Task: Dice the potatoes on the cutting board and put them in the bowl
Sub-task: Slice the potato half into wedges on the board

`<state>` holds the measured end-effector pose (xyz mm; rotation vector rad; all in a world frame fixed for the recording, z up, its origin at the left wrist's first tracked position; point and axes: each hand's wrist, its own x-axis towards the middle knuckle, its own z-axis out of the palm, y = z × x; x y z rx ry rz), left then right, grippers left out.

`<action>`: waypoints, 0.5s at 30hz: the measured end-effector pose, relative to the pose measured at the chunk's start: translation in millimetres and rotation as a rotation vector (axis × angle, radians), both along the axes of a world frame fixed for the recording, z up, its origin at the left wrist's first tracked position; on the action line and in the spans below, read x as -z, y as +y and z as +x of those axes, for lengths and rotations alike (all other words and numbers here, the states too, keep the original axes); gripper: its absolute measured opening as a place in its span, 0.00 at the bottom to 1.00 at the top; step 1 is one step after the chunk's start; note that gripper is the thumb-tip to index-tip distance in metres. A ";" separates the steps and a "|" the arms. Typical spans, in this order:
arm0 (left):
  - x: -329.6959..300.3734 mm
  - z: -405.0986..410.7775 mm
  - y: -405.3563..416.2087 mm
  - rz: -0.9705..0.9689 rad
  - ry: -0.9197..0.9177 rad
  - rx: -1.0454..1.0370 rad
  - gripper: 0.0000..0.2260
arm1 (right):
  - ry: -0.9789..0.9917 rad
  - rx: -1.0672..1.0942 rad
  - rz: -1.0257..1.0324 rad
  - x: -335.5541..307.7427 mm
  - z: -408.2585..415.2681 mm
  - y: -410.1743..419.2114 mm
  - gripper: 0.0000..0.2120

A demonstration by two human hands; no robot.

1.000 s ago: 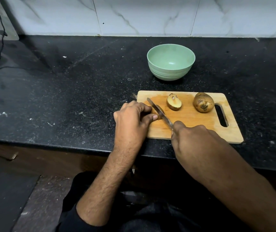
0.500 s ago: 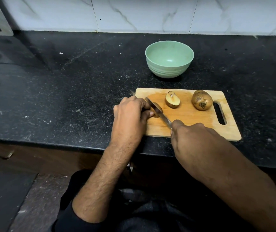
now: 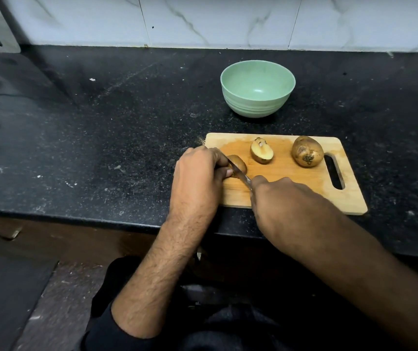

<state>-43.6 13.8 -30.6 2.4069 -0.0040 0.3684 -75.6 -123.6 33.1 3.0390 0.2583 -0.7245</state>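
Fingers of the left hand (image 3: 197, 173) curl down onto a potato half (image 3: 238, 164) at the left end of the wooden cutting board (image 3: 291, 183), pinning it skin-up. The right hand (image 3: 286, 198) is wrapped tight around the handle of a knife (image 3: 241, 174), whose blade lies across that half. Farther right on the board sit a second half (image 3: 262, 154), cut face up, and a whole potato (image 3: 307, 151) beside the handle slot. Beyond the board, a pale green bowl (image 3: 257, 88) stands on the black countertop (image 3: 101, 138), nothing in it.
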 end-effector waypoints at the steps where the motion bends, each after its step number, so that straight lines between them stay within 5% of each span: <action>1: 1.8 -1.1 -0.1 -0.026 -0.014 -0.005 0.02 | -0.007 0.001 0.004 3.2 1.5 1.7 0.17; 15: 17.7 -5.1 1.7 -0.154 -0.103 -0.061 0.06 | -0.070 -0.033 0.184 4.2 -42.5 -62.6 0.10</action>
